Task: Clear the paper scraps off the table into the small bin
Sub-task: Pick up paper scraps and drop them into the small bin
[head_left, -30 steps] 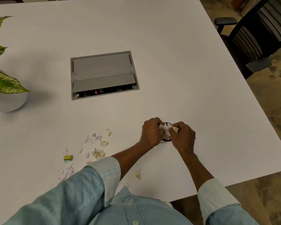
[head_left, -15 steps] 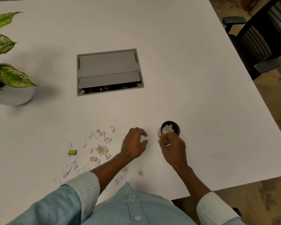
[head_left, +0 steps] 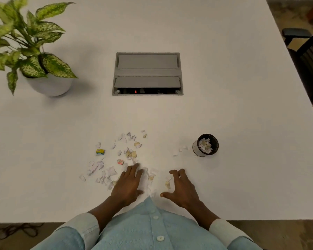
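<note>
Several white and tan paper scraps lie scattered on the white table near its front edge. A small black round bin stands to their right, holding scraps. Two loose scraps lie just left of the bin. My left hand rests palm down on the table, its fingers spread among scraps. My right hand hovers with fingers spread and slightly bent beside a tan scrap. More scraps lie between both hands. Neither hand holds anything.
A small yellow block and a small pink block lie among the scraps. A grey cable box is set into the table's middle. A potted plant stands far left. A black chair stands beyond the right edge.
Both hands have left the bin, where they let go of scraps, and moved back to the front edge, spreading open over scraps. The camera has shifted left.
</note>
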The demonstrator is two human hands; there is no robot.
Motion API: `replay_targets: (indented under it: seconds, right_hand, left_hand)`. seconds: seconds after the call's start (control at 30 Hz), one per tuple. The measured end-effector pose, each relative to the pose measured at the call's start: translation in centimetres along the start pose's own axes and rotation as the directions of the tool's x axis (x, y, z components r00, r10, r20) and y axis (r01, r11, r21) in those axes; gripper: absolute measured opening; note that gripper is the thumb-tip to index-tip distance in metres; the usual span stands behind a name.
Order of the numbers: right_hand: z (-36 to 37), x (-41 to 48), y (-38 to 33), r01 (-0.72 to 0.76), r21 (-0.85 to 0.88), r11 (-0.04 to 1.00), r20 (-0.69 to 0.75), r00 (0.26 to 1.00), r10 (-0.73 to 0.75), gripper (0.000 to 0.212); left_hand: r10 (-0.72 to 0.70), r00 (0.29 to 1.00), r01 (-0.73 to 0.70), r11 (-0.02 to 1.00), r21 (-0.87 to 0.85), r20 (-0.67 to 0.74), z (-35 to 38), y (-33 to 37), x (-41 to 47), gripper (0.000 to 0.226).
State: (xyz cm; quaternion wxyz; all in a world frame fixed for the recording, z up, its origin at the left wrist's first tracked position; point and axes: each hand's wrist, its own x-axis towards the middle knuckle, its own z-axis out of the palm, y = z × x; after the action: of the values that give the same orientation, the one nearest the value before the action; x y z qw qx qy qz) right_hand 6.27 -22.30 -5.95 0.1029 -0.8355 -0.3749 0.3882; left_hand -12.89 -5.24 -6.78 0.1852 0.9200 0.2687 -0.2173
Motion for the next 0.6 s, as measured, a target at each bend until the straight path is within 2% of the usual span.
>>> replay_targets:
  seconds: [0.1, 0.23, 0.33, 0.4, 0.47, 0.6]
  right_hand:
    - [1.3, -0.2, -0.8, 0.027, -0.058, 0.998, 0.027, 0.999, -0.025, 0.108]
    - [3.2, 0.0, -2.2, 0.056, -0.143, 0.988, 0.03, 0.998, -0.052, 0.115]
    - [3.8, 0.6, -3.4, 0.06, -0.131, 0.99, 0.013, 0.998, -0.059, 0.122]
    - [4.1, 1.1, -4.0, 0.073, -0.111, 0.991, 0.011, 0.997, -0.072, 0.127]
    - [4.2, 1.7, -4.5, 0.086, -0.148, 0.985, 0.009, 0.996, -0.085, 0.124]
    - [4.2, 2.5, -5.0, 0.106, -0.177, 0.978, 0.029, 0.994, -0.103, 0.099]
  left_hand:
    - [-0.004, 1.0, 0.004, 1.0, -0.015, 0.031, 1.0, 0.3, -0.6, 0.1]
    - [-0.002, 1.0, 0.002, 1.0, -0.002, -0.007, 1.0, 1.2, 0.0, 0.105]
    - [0.035, 0.999, -0.033, 0.999, 0.042, -0.034, 0.6, 2.3, 0.8, 0.101]
    - [0.093, 0.991, -0.093, 0.996, 0.009, -0.097, 0.4, 3.0, 1.2, 0.093]
    - [0.119, 0.985, -0.12, 0.993, -0.004, -0.122, 0.3, 3.2, 1.4, 0.081]
    - [0.045, 0.998, -0.046, 0.999, -0.02, -0.035, 0.8, 2.5, 1.0, 0.066]
